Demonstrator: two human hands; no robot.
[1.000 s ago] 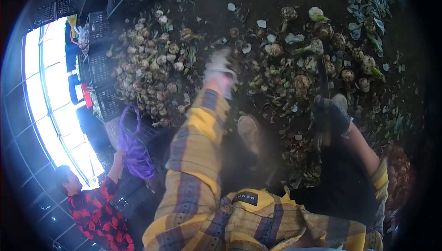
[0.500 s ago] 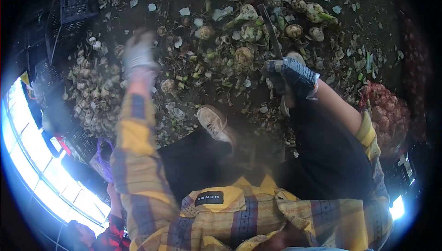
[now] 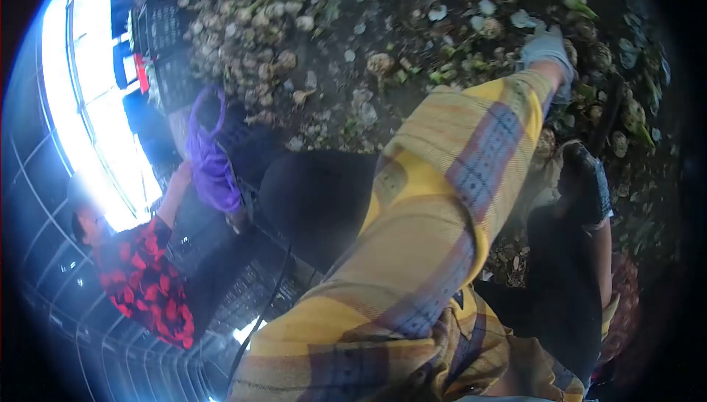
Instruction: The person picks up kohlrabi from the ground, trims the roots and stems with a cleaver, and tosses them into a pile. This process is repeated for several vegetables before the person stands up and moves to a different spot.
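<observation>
My left hand [image 3: 546, 50], in a pale glove, reaches across my body to the loose bulbs on the ground. Its fingers point away from me, beside a brownish bulb [image 3: 571, 52] with the look of garlic or onion. In a dark, grey-backed glove, my right hand [image 3: 584, 181] is closed round the handle of a knife [image 3: 608, 116]. The dark blade points up and away, over bulbs with green stems. A pale shoe [image 3: 543, 184] shows under my left sleeve, near the right hand.
A heap of trimmed bulbs [image 3: 247, 22] lies at the upper left beside dark plastic crates [image 3: 166, 30]. Peelings and cut stems litter the ground. Another person [image 3: 143, 277] in a red-and-black shirt is at the left, near a purple bag [image 3: 210, 159]. A red mesh sack [image 3: 622, 306] stands at the right.
My view has turned left, bringing the other person and purple bag further in. My left hand has swung from the trimmed heap to the stemmed bulbs near the knife. My right hand keeps the knife.
</observation>
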